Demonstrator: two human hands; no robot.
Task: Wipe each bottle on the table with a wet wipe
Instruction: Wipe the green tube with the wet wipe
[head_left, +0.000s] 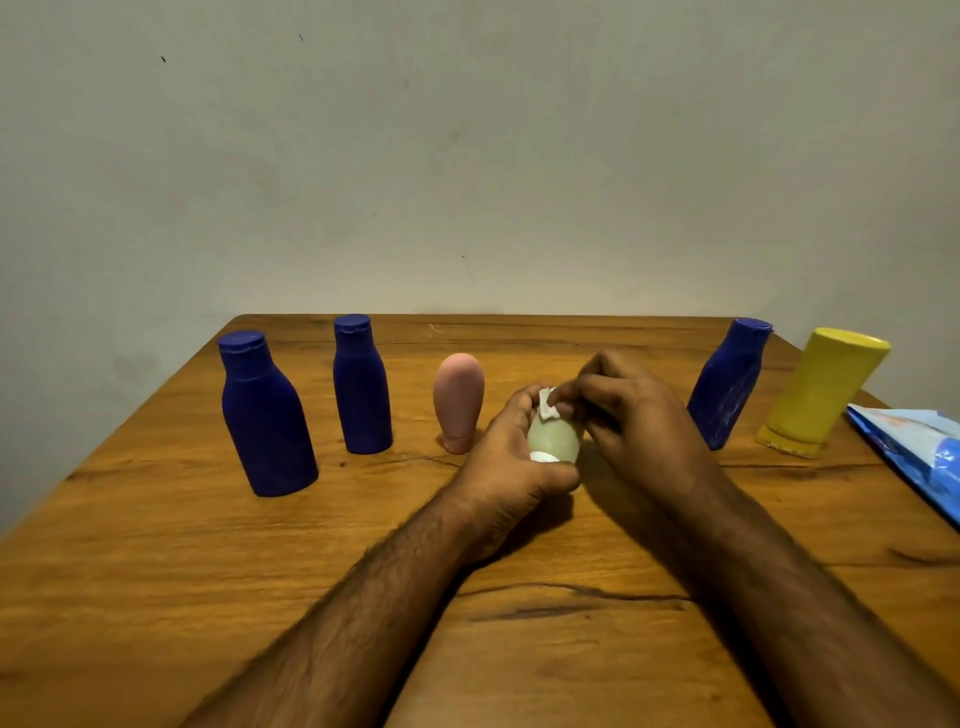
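My left hand grips a small pale green bottle with a white cap, held just above the table's middle. My right hand pinches a small white wet wipe and presses it against the bottle's upper end. Standing on the wooden table are two dark blue bottles at the left, a pink tube on its cap beside my left hand, a third blue bottle and a yellow bottle at the right.
A blue and white wipes pack lies at the table's right edge. A plain wall rises directly behind the table's far edge. Both forearms stretch across the near half of the table.
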